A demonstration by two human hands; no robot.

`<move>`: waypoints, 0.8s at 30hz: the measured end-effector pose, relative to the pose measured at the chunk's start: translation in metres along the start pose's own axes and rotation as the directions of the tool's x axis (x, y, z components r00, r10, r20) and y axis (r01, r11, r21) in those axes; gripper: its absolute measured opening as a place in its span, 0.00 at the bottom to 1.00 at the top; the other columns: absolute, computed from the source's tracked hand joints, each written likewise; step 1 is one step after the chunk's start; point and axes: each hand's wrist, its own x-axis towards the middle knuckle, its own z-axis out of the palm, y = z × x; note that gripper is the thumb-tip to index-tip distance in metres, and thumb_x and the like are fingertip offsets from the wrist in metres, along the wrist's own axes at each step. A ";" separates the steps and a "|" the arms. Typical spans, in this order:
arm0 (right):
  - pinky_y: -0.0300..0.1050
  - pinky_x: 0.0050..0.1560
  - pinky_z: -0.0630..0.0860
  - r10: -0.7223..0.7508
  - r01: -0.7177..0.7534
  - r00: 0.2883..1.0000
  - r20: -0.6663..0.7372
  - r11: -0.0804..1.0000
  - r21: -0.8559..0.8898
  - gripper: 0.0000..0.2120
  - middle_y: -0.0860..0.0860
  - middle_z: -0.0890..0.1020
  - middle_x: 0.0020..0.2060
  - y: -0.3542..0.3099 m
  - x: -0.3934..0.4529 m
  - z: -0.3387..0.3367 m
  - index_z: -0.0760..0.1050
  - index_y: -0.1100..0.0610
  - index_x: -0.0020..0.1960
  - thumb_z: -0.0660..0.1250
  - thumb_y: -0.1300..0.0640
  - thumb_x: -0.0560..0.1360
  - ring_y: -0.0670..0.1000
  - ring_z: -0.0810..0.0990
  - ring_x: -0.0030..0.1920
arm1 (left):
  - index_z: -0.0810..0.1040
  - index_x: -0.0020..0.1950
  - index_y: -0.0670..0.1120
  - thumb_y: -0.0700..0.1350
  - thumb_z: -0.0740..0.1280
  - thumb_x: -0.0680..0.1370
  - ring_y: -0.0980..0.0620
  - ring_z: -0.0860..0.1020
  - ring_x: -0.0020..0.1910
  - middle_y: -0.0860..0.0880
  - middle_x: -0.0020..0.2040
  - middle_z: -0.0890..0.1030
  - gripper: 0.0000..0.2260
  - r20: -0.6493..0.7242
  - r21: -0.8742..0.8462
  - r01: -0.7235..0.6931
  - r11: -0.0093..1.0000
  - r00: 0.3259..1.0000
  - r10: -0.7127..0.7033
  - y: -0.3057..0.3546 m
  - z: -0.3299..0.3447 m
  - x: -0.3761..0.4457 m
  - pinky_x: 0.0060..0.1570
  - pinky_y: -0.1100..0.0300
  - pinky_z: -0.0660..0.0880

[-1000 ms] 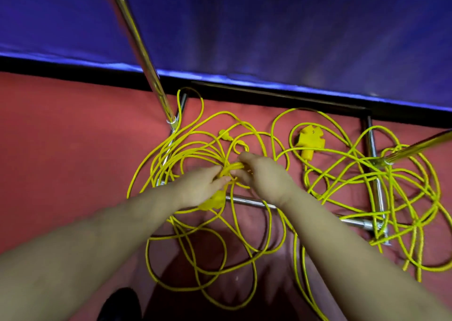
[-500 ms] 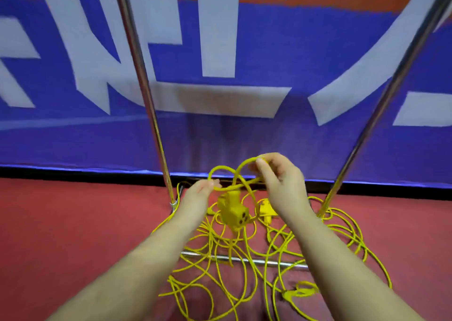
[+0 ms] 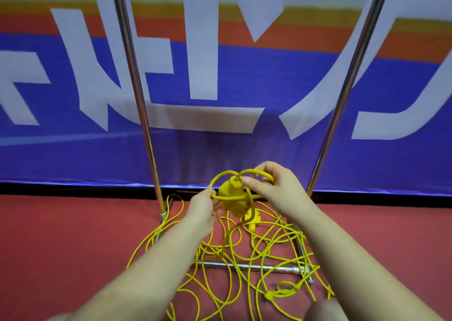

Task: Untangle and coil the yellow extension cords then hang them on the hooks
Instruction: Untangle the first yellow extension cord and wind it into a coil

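You hold a blocky yellow socket end (image 3: 232, 199) above the red floor (image 3: 61, 242), left hand (image 3: 204, 210) and right hand (image 3: 274, 188) each pinching a loop, while the tangled yellow extension cords (image 3: 244, 271) sprawl around the chrome rack's base bar (image 3: 244, 267), none coiled or hung.

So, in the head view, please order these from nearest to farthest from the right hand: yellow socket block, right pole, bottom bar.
1. Socket block, just left of the right hand.
2. Right pole, to its right.
3. Bottom bar, below on the floor.
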 end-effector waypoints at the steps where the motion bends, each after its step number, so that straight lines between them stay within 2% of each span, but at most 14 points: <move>1: 0.29 0.29 0.66 -0.023 0.019 0.999 -0.032 0.993 -0.116 0.07 0.43 0.73 0.25 0.000 0.000 -0.001 0.76 0.54 0.43 0.71 0.51 0.72 0.39 0.72 0.27 | 0.67 0.35 0.47 0.47 0.55 0.82 0.49 0.71 0.35 0.46 0.36 0.74 0.15 -0.020 0.041 -0.048 0.998 0.999 0.049 0.000 -0.001 -0.001 0.39 0.57 0.67; 3: 0.32 0.31 0.66 -0.058 0.037 0.996 -0.072 0.961 -0.272 0.07 0.45 0.73 0.28 -0.002 0.001 -0.001 0.79 0.49 0.45 0.70 0.47 0.72 0.42 0.72 0.31 | 0.66 0.34 0.48 0.48 0.54 0.81 0.48 0.69 0.37 0.47 0.36 0.71 0.16 -0.077 0.151 -0.123 0.981 0.988 0.136 0.002 -0.006 -0.003 0.39 0.55 0.65; 5: 0.38 0.34 0.70 -0.073 0.063 0.997 -0.015 0.933 -0.354 0.05 0.47 0.76 0.31 -0.007 0.004 0.005 0.78 0.49 0.44 0.67 0.48 0.74 0.46 0.74 0.34 | 0.65 0.34 0.48 0.48 0.54 0.81 0.49 0.67 0.35 0.48 0.34 0.69 0.16 -0.133 0.206 -0.171 0.963 0.971 0.201 0.008 -0.017 -0.007 0.37 0.55 0.62; 6: 0.42 0.38 0.71 -0.066 0.077 0.997 0.040 0.913 -0.400 0.05 0.49 0.77 0.33 -0.011 0.007 0.011 0.77 0.50 0.44 0.66 0.49 0.75 0.49 0.76 0.37 | 0.66 0.35 0.48 0.48 0.53 0.81 0.50 0.67 0.34 0.48 0.34 0.71 0.15 -0.147 0.192 -0.177 0.965 0.967 0.206 0.010 -0.026 -0.009 0.40 0.54 0.64; 8: 0.43 0.43 0.72 -0.056 0.126 0.985 0.162 0.877 -0.464 0.05 0.48 0.79 0.38 -0.021 0.013 0.027 0.77 0.50 0.47 0.65 0.50 0.75 0.50 0.77 0.42 | 0.66 0.36 0.48 0.46 0.53 0.81 0.50 0.70 0.34 0.49 0.34 0.73 0.14 -0.160 0.141 -0.150 0.979 0.972 0.172 0.015 -0.045 -0.013 0.45 0.52 0.67; 10: 0.42 0.43 0.72 -0.091 0.181 0.973 0.213 0.871 -0.456 0.06 0.46 0.79 0.37 -0.029 0.019 0.045 0.78 0.50 0.46 0.68 0.49 0.73 0.46 0.77 0.41 | 0.66 0.36 0.47 0.45 0.54 0.81 0.49 0.71 0.33 0.48 0.32 0.73 0.13 -0.159 0.089 -0.161 0.983 0.972 0.174 0.020 -0.063 -0.016 0.42 0.53 0.71; 13: 0.35 0.36 0.69 -0.180 0.212 0.974 0.135 0.936 -0.280 0.05 0.44 0.77 0.31 -0.032 0.022 0.063 0.76 0.50 0.40 0.69 0.52 0.73 0.40 0.74 0.34 | 0.67 0.36 0.45 0.44 0.55 0.81 0.48 0.73 0.32 0.45 0.31 0.72 0.13 -0.156 0.050 -0.185 0.981 0.969 0.191 0.025 -0.077 -0.012 0.39 0.54 0.73; 15: 0.34 0.39 0.72 -0.206 0.213 0.975 0.080 0.973 -0.092 0.04 0.46 0.79 0.35 -0.023 0.019 0.067 0.76 0.52 0.41 0.67 0.55 0.75 0.41 0.76 0.37 | 0.71 0.39 0.42 0.44 0.55 0.81 0.44 0.76 0.37 0.38 0.37 0.77 0.12 -0.133 0.019 -0.161 0.987 0.978 0.162 0.023 -0.076 -0.004 0.45 0.49 0.76; 16: 0.36 0.42 0.74 -0.199 0.199 0.978 0.056 0.980 0.002 0.03 0.47 0.80 0.38 -0.017 0.015 0.068 0.77 0.54 0.43 0.66 0.56 0.76 0.43 0.77 0.39 | 0.72 0.43 0.41 0.44 0.55 0.81 0.43 0.78 0.41 0.35 0.43 0.78 0.11 -0.109 -0.002 -0.123 0.992 0.987 0.122 0.020 -0.073 -0.001 0.49 0.45 0.76; 18: 0.43 0.45 0.78 -0.153 0.148 0.988 0.013 0.973 0.175 0.03 0.50 0.83 0.41 -0.004 0.010 0.067 0.78 0.54 0.45 0.66 0.57 0.76 0.46 0.80 0.42 | 0.70 0.49 0.41 0.45 0.54 0.82 0.39 0.78 0.50 0.35 0.50 0.79 0.10 -0.044 -0.070 -0.006 0.998 0.999 0.003 0.015 -0.065 0.002 0.54 0.40 0.73; 20: 0.50 0.47 0.80 -0.078 0.091 0.995 -0.055 0.945 0.313 0.03 0.51 0.84 0.44 0.012 0.007 0.063 0.79 0.51 0.44 0.67 0.54 0.75 0.52 0.83 0.46 | 0.68 0.47 0.40 0.45 0.51 0.83 0.38 0.77 0.54 0.37 0.51 0.77 0.11 0.009 -0.140 0.082 0.987 0.997 -0.081 0.007 -0.057 0.010 0.53 0.40 0.70; 21: 0.52 0.50 0.79 -0.035 0.069 0.995 -0.095 0.920 0.386 0.03 0.51 0.85 0.47 0.020 0.006 0.060 0.78 0.51 0.43 0.67 0.54 0.75 0.54 0.83 0.49 | 0.67 0.45 0.41 0.43 0.51 0.83 0.40 0.78 0.51 0.38 0.49 0.78 0.11 0.024 -0.170 0.103 0.980 0.995 -0.101 0.003 -0.053 0.013 0.49 0.42 0.72; 23: 0.53 0.53 0.77 0.066 0.024 0.987 -0.145 0.838 0.545 0.04 0.51 0.85 0.49 0.039 0.003 0.055 0.77 0.54 0.44 0.66 0.54 0.74 0.54 0.82 0.51 | 0.66 0.43 0.41 0.40 0.51 0.83 0.46 0.82 0.33 0.41 0.35 0.82 0.11 0.040 -0.224 0.123 0.967 0.992 -0.117 -0.001 -0.048 0.020 0.43 0.46 0.75; 24: 0.53 0.52 0.77 0.119 0.000 0.981 -0.155 0.792 0.611 0.06 0.51 0.85 0.48 0.048 0.001 0.054 0.77 0.56 0.45 0.66 0.53 0.74 0.53 0.82 0.50 | 0.66 0.43 0.41 0.39 0.51 0.83 0.47 0.81 0.26 0.41 0.29 0.81 0.10 0.033 -0.263 0.133 0.956 0.991 -0.129 -0.004 -0.047 0.026 0.44 0.47 0.75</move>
